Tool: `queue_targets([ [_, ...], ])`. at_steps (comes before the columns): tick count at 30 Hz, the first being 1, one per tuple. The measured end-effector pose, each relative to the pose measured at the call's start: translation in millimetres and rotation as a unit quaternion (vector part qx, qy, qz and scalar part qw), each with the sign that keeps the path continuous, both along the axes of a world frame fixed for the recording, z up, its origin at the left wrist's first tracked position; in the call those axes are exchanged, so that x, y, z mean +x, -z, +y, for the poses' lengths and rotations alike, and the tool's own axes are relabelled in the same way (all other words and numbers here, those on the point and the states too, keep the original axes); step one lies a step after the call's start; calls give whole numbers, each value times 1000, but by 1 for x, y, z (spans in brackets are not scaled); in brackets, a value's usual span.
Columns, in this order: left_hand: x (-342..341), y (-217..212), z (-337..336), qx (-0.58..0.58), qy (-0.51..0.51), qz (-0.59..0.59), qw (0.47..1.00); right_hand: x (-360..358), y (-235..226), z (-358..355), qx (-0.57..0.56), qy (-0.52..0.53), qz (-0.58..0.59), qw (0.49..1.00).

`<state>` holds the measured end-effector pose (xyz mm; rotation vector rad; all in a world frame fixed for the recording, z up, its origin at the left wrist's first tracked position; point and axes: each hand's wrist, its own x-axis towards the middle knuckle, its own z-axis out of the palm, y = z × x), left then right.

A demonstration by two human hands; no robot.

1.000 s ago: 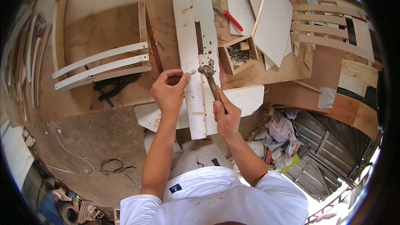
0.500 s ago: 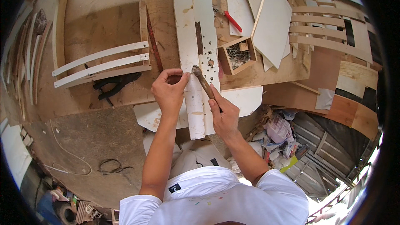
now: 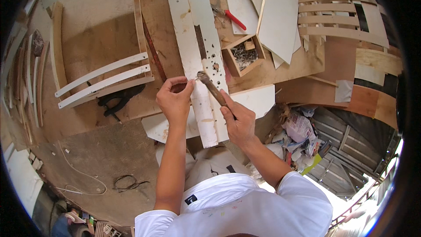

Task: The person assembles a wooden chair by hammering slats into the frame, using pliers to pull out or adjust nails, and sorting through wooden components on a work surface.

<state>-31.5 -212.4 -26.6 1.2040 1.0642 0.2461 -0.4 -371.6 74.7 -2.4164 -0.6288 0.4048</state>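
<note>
Currently, we hold a hammer (image 3: 213, 88) over a long white board (image 3: 199, 57) on the wooden counter (image 3: 101, 39).

Our right hand (image 3: 237, 123) has its grip closed firmly round the hammer's wooden handle, and the metal head sits against the board's face, just beside a row of small drilled holes. Our left hand (image 3: 175, 101) rests at the board's left edge with its grip narrow, thumb and forefinger pinched together right next to the hammer head; we cannot tell what, if anything, is pinched there. The board runs from the counter's far side toward us and overhangs the near edge. Nearby, to the right, a small open wooden box of nails (image 3: 244, 54) sits on the counter, and a red-handled tool (image 3: 233, 18) lies beyond it.
</note>
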Motion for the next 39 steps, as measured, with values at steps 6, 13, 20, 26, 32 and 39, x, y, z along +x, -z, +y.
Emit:
queue_targets([
  [6, 0, 1, 0, 1, -4, -7, 1000, -2, 25, -11, -9, -17, -16, 1000],
  [13, -2, 2, -2, -12, -18, -28, 999, 0, 23, -7, -6, 34, 41, 999],
  [20, -2, 3, -5, -11, -25, -26, 999, -1, 15, -6, -3, 29, 29, 999],
  [26, -4, 7, -7, 0, -22, -35, 999, -4, 15, -7, -11, 5, 12, 1000],
  [32, -5, 6, -6, 3, -16, -31, 999, -6, 8, -4, -18, 20, 27, 999],
  [39, -2, 0, -3, -3, -11, -24, 1000, -4, 12, -3, -13, 3, 22, 1000],
])
